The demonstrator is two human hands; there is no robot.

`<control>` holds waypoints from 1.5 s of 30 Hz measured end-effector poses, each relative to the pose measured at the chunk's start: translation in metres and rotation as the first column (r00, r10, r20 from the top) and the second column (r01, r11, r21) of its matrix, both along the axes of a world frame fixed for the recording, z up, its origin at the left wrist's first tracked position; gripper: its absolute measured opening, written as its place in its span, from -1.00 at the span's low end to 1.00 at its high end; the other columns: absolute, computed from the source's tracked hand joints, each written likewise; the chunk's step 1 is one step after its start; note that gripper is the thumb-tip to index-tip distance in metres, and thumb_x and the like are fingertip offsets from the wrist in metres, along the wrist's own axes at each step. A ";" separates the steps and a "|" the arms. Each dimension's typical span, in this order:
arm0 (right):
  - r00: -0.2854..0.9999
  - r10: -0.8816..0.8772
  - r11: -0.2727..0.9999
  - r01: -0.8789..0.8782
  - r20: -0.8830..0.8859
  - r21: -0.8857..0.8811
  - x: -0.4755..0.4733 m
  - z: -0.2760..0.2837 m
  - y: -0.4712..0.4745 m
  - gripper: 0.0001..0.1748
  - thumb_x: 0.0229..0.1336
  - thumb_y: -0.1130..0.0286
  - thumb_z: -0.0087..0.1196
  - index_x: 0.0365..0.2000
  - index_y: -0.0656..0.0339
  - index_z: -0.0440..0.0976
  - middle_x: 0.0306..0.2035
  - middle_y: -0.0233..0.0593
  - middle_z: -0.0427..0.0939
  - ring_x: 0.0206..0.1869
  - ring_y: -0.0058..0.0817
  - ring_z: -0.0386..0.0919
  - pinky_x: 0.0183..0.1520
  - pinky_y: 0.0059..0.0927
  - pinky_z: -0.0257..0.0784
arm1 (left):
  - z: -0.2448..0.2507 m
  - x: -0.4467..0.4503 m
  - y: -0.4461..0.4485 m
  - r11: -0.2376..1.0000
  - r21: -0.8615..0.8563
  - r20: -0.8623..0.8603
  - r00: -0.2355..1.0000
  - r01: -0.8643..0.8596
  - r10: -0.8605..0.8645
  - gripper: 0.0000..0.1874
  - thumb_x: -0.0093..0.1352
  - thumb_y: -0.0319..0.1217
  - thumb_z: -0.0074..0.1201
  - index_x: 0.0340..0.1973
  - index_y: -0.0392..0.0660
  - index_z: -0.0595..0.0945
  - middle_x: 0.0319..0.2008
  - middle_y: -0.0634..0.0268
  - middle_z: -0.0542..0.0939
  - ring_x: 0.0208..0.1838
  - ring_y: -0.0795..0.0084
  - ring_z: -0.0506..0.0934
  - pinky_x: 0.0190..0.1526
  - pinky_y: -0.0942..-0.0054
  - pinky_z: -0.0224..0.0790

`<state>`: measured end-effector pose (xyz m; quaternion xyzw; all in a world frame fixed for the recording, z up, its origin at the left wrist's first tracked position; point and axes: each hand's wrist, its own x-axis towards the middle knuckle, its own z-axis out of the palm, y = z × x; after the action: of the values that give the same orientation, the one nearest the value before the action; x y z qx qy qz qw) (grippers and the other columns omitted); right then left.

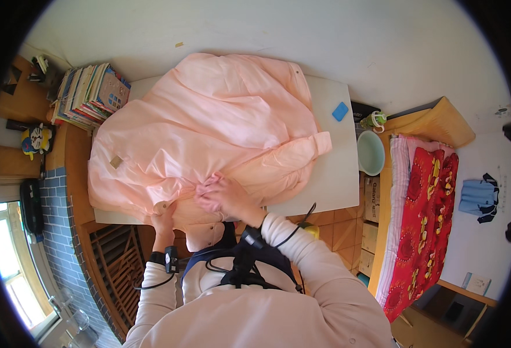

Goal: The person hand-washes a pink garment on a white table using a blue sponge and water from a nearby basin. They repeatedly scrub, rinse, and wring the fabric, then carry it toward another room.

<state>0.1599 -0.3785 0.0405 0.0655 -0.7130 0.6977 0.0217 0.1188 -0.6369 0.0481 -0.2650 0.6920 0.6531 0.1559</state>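
Note:
A large pale pink jacket (220, 108) with a shiny surface lies spread over a white tabletop (342, 174). My left hand (164, 222) grips the jacket's near edge, beside a metal snap; its fingertips are partly hidden by the fabric. In my right hand (233, 200) is a crumpled, darker pink cloth (207, 191), pressed against the jacket a little right of the left hand. One sleeve (281, 161) stretches to the right, its cuff over the tabletop. A flap of the jacket (203, 235) with snaps hangs over the front edge towards my lap.
Upright books (90, 93) stand at the table's back left. A blue pad (340, 112) lies on the right part of the tabletop. Beyond the right edge are a pale green basin (370, 153), a green bottle (374, 119) and a bed with a red patterned quilt (425, 226).

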 end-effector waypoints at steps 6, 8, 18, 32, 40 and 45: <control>0.937 -0.264 0.120 0.267 -0.229 0.956 0.031 0.024 0.260 -0.72 0.23 0.44 0.06 -0.10 0.09 0.68 0.03 -0.31 0.64 0.14 -0.27 0.52 0.22 -0.16 0.41 | 0.002 0.008 -0.002 0.999 0.007 0.053 0.997 -0.052 0.051 -0.76 0.34 -0.43 0.41 -0.15 -0.16 0.66 -0.30 0.44 0.61 -0.33 0.60 0.55 -0.31 0.56 0.42; 0.845 -0.408 -0.081 0.343 -0.346 0.936 0.047 0.031 0.294 -0.66 0.18 0.45 0.09 -0.05 0.07 0.68 0.00 -0.28 0.68 0.06 -0.21 0.55 0.18 -0.11 0.40 | 0.001 0.007 -0.002 0.999 0.003 0.066 0.997 -0.050 0.050 -0.75 0.34 -0.42 0.41 -0.15 -0.15 0.65 -0.30 0.45 0.60 -0.31 0.61 0.55 -0.29 0.57 0.42; 0.869 -0.427 0.717 0.493 -0.248 0.492 0.041 0.047 0.150 -0.69 0.36 0.39 0.00 0.02 0.12 0.62 -0.01 -0.28 0.65 0.01 -0.27 0.61 0.10 -0.25 0.48 | 0.000 0.002 -0.005 0.990 0.139 -0.019 1.000 0.022 -0.020 -0.74 0.39 -0.46 0.35 -0.06 -0.16 0.62 -0.16 0.39 0.62 -0.15 0.55 0.57 -0.09 0.49 0.48; 0.694 -0.718 0.617 0.602 0.051 0.507 0.087 0.029 0.369 -0.63 0.36 0.42 0.04 0.14 0.16 0.53 0.06 -0.41 0.59 0.18 -0.47 0.48 0.25 -0.25 0.43 | -0.043 -0.004 -0.015 0.917 -0.360 -0.107 0.984 -0.172 0.142 -0.38 0.25 -0.20 0.52 0.03 -0.36 0.57 -0.09 0.16 0.65 -0.08 0.35 0.61 0.01 0.40 0.52; 0.904 -0.220 0.274 0.417 0.366 -0.866 0.172 0.064 0.422 -0.36 0.51 0.03 -0.02 0.43 0.11 0.25 0.42 -0.18 0.37 0.44 -0.24 0.36 0.48 -0.09 0.27 | 0.039 0.006 0.089 0.238 -0.882 -0.366 0.910 -0.406 0.194 -0.17 0.31 -0.03 0.42 0.34 -0.13 0.38 0.20 -0.09 0.41 0.24 -0.16 0.36 0.14 -0.02 0.40; 0.876 -0.250 0.229 0.468 0.413 -0.854 0.185 0.120 0.427 -0.32 0.55 -0.11 -0.21 0.46 0.05 0.20 0.45 -0.25 0.34 0.47 -0.21 0.31 0.52 -0.03 0.19 | 0.064 0.014 0.199 0.702 -0.665 -0.577 0.772 -0.255 -0.267 -0.71 0.46 -0.31 0.26 0.03 -0.15 0.64 -0.07 0.16 0.63 -0.03 0.28 0.57 -0.03 0.29 0.46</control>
<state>0.3445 0.0480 0.1604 -0.1919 -0.1696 0.9552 0.1481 0.1324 -0.4374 0.1121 -0.0647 0.8998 0.3823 -0.2000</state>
